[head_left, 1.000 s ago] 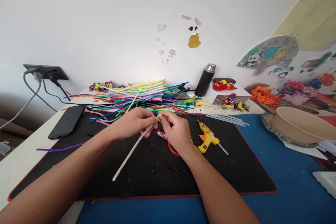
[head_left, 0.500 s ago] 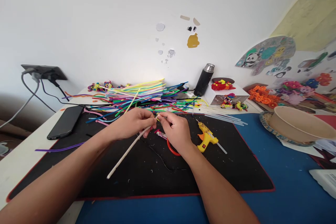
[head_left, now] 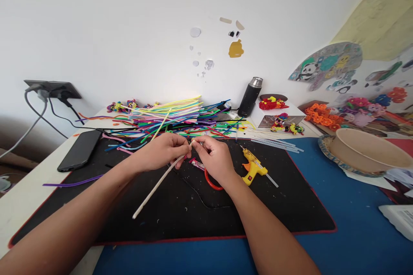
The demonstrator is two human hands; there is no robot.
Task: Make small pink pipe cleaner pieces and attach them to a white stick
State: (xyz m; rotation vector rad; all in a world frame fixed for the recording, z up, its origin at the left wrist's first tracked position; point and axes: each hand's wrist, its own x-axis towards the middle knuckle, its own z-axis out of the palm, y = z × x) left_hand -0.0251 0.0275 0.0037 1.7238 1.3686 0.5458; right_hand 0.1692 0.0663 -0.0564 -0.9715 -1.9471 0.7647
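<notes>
My left hand point(head_left: 167, 150) is closed on a white pipe cleaner point(head_left: 155, 189), whose long free end slants down toward the lower left over the black mat point(head_left: 193, 223). Fingertip to fingertip with it, my right hand point(head_left: 213, 154) pinches the upper end of the same white stem. A yellow glue gun point(head_left: 253, 166) lies right of my right hand. Red-handled scissors point(head_left: 213, 182) are partly hidden under that hand, and a small pink-labelled item point(head_left: 196, 164) lies between the hands.
Behind the hands is a heap of coloured pipe cleaners point(head_left: 171, 116). A phone point(head_left: 79, 150) lies at left, with purple stems point(head_left: 74, 182) below it. A black flask point(head_left: 250, 98), a white box point(head_left: 277, 118), glue sticks point(head_left: 277, 144) and a bowl point(head_left: 371, 148) are at right.
The fingertips of both hands have drawn slightly closer together at the stem's upper end. The view has shifted slightly; otherwise the objects on the mat stay as they were.
</notes>
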